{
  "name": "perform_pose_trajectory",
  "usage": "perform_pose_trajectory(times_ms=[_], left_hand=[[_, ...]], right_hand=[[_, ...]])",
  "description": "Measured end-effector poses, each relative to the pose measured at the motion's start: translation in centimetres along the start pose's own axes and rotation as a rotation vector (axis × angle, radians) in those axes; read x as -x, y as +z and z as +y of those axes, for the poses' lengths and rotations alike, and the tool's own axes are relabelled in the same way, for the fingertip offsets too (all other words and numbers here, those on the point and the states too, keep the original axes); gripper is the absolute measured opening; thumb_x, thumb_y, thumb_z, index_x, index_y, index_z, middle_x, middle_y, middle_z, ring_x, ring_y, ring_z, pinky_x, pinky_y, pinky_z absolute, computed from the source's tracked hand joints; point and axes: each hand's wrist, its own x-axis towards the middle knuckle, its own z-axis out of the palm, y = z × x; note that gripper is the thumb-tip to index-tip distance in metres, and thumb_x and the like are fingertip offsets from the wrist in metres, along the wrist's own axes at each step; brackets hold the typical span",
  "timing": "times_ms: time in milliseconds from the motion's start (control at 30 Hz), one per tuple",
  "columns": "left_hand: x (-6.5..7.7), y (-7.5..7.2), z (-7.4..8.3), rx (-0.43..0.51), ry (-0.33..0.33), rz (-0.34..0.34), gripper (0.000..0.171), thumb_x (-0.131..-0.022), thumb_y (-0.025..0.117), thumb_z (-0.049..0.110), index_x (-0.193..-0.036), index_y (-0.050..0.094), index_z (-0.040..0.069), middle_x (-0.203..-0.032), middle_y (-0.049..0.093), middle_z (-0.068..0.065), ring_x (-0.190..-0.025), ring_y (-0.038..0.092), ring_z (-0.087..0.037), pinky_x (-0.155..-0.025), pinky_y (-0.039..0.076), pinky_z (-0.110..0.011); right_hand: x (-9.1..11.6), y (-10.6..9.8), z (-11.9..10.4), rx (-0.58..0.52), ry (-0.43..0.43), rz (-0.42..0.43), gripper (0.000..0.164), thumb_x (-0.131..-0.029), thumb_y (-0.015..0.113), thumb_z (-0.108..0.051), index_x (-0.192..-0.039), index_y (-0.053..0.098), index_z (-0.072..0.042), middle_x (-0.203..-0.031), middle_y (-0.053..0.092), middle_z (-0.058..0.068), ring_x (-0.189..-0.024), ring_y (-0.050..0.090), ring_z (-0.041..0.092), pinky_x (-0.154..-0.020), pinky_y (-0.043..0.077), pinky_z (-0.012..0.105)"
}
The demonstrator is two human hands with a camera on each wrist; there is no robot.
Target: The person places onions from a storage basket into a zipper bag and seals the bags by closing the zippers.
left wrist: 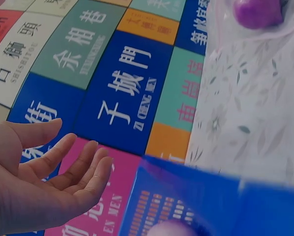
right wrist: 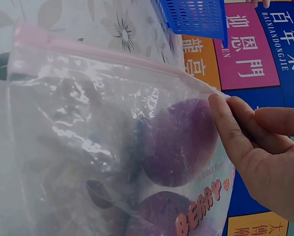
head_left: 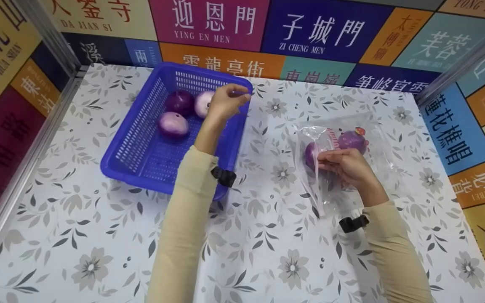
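Note:
My left hand hovers above the far right part of a blue plastic basket, fingers loosely bent and holding nothing. In the basket lie a dark purple onion, a paler onion and another pale one partly behind the hand. To the right, my right hand pinches the pink-edged opening of a clear zip bag between thumb and fingers. Inside the bag rest two purple onions, one onion farther back and one onion near the opening.
A white tablecloth with grey flowers and leaves covers the table. Colourful panels with large characters stand along the back and both sides. Black wrist cameras sit on both forearms.

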Motion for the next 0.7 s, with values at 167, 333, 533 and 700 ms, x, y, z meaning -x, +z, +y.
perform_pose_trajectory(times_ms=[167, 333, 533, 700], left_hand=[[-0.2, -1.7, -0.2, 0.011, -0.020, 0.031, 0.025, -0.085, 0.060, 0.003, -0.109, 0.060, -0.005, -0.095, 0.061, -0.013, -0.079, 0.057, -0.018, -0.055, 0.047, -0.023], [-0.3, -3.3, -0.7, 0.081, -0.073, 0.063, 0.023, -0.084, 0.061, 0.001, -0.107, 0.061, -0.005, -0.091, 0.060, -0.011, -0.071, 0.056, -0.013, -0.050, 0.047, -0.019], [-0.4, -4.9, -1.8, 0.094, -0.095, 0.102, 0.021, -0.085, 0.060, 0.002, -0.104, 0.061, -0.006, -0.085, 0.058, -0.008, -0.064, 0.053, -0.011, -0.048, 0.046, -0.017], [-0.4, -6.0, -2.4, 0.077, -0.098, 0.135, 0.022, -0.084, 0.060, 0.000, -0.105, 0.061, -0.007, -0.082, 0.058, -0.007, -0.063, 0.052, -0.010, -0.048, 0.044, -0.017]], right_hand=[[0.1, -0.1, 0.0, -0.002, -0.004, -0.004, 0.025, -0.088, 0.041, 0.015, -0.090, 0.065, 0.014, -0.085, 0.066, 0.015, -0.080, 0.064, 0.024, -0.080, 0.051, 0.037], [0.0, -0.2, 0.2, -0.005, -0.003, 0.001, 0.025, -0.088, 0.040, 0.015, -0.091, 0.065, 0.014, -0.085, 0.066, 0.015, -0.081, 0.064, 0.024, -0.080, 0.051, 0.038], [0.1, -0.2, 0.2, -0.014, -0.003, 0.015, 0.025, -0.088, 0.041, 0.016, -0.091, 0.065, 0.014, -0.085, 0.067, 0.015, -0.080, 0.064, 0.024, -0.079, 0.051, 0.038], [0.1, -0.2, 0.2, -0.007, -0.003, 0.009, 0.025, -0.088, 0.041, 0.016, -0.092, 0.065, 0.014, -0.085, 0.067, 0.015, -0.080, 0.064, 0.025, -0.080, 0.051, 0.038]])
